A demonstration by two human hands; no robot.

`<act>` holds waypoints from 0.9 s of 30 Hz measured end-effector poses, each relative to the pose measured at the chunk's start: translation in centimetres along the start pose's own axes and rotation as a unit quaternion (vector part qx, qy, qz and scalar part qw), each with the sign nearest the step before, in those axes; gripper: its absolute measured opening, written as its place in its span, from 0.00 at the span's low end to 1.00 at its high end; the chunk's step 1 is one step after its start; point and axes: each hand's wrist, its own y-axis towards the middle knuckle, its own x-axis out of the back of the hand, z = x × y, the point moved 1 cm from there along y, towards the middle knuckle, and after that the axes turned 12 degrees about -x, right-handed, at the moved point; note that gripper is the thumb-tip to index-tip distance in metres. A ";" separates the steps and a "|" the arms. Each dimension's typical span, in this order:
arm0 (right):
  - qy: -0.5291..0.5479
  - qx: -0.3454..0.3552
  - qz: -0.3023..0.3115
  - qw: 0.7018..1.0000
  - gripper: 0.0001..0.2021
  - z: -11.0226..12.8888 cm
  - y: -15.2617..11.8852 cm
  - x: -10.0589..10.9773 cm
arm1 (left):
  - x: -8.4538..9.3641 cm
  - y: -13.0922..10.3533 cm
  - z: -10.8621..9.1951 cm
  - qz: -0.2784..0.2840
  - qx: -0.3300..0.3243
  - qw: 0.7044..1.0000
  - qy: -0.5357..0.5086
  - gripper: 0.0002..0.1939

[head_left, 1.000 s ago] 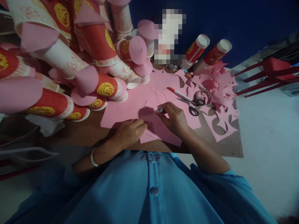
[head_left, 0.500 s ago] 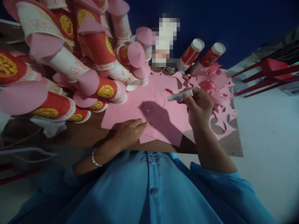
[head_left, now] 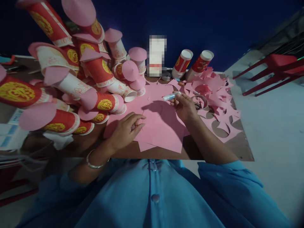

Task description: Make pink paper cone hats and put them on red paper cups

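My right hand grips a small white-and-blue tube between thumb and fingers, above the pink paper sheets. The tube points left, and its exact kind is hard to read. My left hand, a bracelet at its wrist, hovers at the left part of the sheets. Its thumb and index finger are apart with nothing between them. Thin curved lines show faintly on the top sheet, partly under the right hand's shadow.
Paper cups with pink cone tops crowd the left side in stacks. Pink paper scraps with round holes lie at right beside a tape roll. Two red-and-white cup stacks stand behind. A red stool is beyond the table.
My right hand has moved left and slightly down with the tube. My left hand has shifted left, and its thumb and index finger have spread. The view has tilted a little.
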 end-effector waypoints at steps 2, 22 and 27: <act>0.031 -0.019 0.011 0.999 0.21 -0.3 0.0 -0.2 | 0.4 1.6 0.0 -0.027 0.002 1.000 -0.012 0.10; -0.481 0.329 0.130 0.802 0.06 -1.8 -6.0 -4.3 | -2.2 0.8 1.7 0.139 0.089 0.981 0.101 0.08; -0.550 0.337 0.161 0.747 0.06 -2.3 -6.2 -4.8 | -2.5 0.3 1.7 0.159 0.078 0.978 0.111 0.08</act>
